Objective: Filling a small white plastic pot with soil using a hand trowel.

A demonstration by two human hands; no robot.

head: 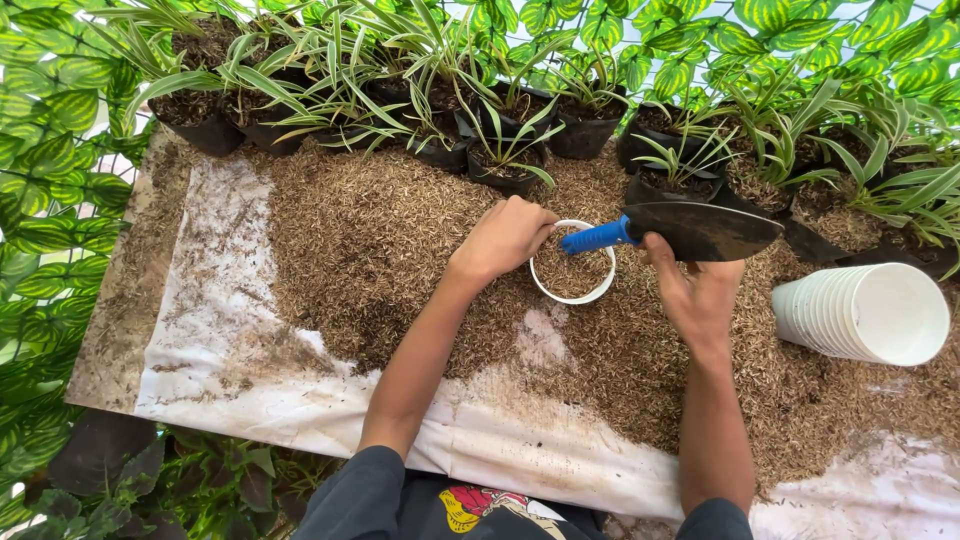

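Left hand [508,238] grips the husk-filled white cup [572,262] at its rim; right hand [690,285] clasps a blue-handled trowel [690,230].

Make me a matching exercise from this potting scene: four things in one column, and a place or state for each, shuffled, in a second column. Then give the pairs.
Things
1. white cup
2. trowel
3. stack of white cups
4. potted plants

Places or states
A. lying on its side at the right of the husk mix
B. lined up along the far edge in black bags
C. upright in the husk mix, gripped at the rim by the left hand
D. held by its blue handle in the right hand, blade pointing right

Pairs: 1-C, 2-D, 3-A, 4-B
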